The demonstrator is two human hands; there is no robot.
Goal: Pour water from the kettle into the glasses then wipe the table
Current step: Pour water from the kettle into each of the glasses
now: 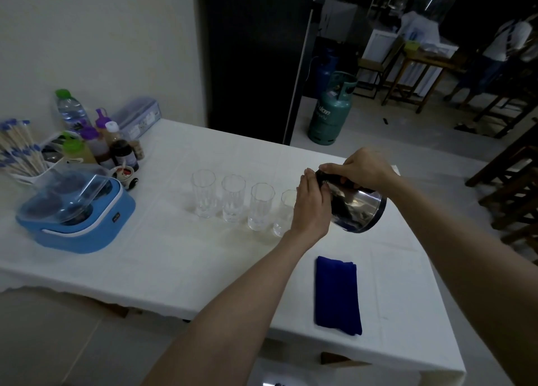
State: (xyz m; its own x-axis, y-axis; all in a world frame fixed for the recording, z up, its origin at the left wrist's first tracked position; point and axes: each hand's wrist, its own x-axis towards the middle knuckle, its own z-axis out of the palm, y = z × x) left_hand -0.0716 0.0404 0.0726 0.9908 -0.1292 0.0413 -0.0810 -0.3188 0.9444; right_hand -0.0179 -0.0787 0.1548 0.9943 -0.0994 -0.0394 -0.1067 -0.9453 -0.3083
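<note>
A steel kettle (pixel 359 208) with a black top is tilted to the left above the table. My right hand (pixel 364 167) grips its black handle from above. My left hand (pixel 311 205) lies flat against the kettle's spout end. Several clear glasses stand in a row on the white table (pixel 174 254): the far left glass (pixel 203 193), a second glass (pixel 233 198), a third glass (pixel 260 206), and the rightmost glass (pixel 283 211) partly hidden behind my left hand. Whether water is flowing cannot be seen. A folded blue cloth (pixel 337 295) lies near the front edge.
A blue appliance with a clear lid (pixel 75 211) sits at the left. Behind it stand sauce bottles (pixel 116 144), a water bottle (pixel 70 109) and a holder of chopsticks (pixel 20 150). A green gas cylinder (pixel 332 109) stands on the floor beyond the table. Wooden chairs (pixel 512 182) are at right.
</note>
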